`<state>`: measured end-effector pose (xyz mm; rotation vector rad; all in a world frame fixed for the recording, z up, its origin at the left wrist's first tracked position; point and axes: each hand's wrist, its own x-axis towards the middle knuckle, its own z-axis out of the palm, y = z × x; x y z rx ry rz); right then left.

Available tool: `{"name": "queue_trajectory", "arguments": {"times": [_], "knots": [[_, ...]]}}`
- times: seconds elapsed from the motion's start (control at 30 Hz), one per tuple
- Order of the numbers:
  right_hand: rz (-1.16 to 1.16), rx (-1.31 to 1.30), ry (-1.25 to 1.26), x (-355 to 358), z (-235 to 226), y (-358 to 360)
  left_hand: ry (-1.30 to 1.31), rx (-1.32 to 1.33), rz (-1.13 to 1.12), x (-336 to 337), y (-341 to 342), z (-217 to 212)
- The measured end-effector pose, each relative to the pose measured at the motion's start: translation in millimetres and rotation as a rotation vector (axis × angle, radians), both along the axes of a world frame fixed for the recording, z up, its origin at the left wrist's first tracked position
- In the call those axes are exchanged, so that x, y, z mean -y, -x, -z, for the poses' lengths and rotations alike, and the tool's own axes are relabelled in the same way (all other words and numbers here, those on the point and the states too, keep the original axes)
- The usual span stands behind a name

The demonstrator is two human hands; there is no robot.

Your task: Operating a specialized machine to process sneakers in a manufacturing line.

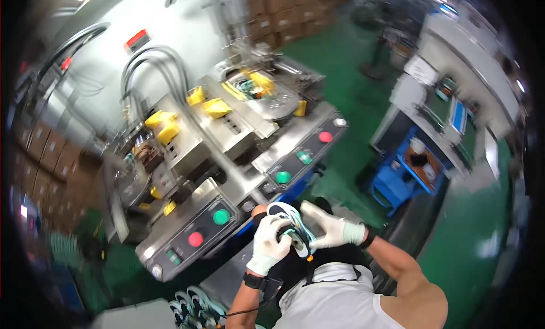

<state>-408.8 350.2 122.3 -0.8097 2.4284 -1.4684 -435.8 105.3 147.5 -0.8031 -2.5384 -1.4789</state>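
Both gloved hands up in front of the chest, working on a sneaker (290,227) with a dark sole and light teal laces. Left hand (268,244) wrapped around the near side of it, fingers (272,229) curled shut on the shoe body. Right hand (329,227) clamped on the other side, fingers (311,211) stretched along the top edge, touching the shoe. White gloves on both, dark wristband on each wrist. Shoe held in the air between the two hands, sole roughly facing up, just in front of the machine's near edge and not resting on anything.

Straight ahead, a big steel press machine (227,141) with two control panels: near one (193,229) with a green button (221,216) and a red button (195,239), far one (301,153) with a green button (283,177) and a red one (325,136). Yellow clamps (216,106) on top, and another shoe (250,86) sitting in the far station. Grey hoses (153,68) running up the back.

More sneakers (193,306) lined up in a row at the bottom edge, below the left arm. Green floor (340,62) all around, blue cart (406,175) off to the right, cardboard boxes (45,153) stacked at left. Pretty blurry overall, so no small details.
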Motion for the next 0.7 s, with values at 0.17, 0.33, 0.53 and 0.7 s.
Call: {"name": "queue_trajectory", "arguments": {"times": [0.17,0.33,0.53,0.7], "knots": [[0.606,-0.294,-0.017,-29,-29,-88,-0.024,-0.237,0.368,-122,3,-50],[1.371,-0.282,0.776,-126,5,-113,-0.166,-0.157,0.903,-234,-25,-99],[1.777,-0.821,0.400,-377,-36,-62,0.033,0.058,0.967,-202,-36,-69],[1.452,-0.053,-1.062,-749,44,-183,0.067,0.387,0.550,-121,-21,6]]}}
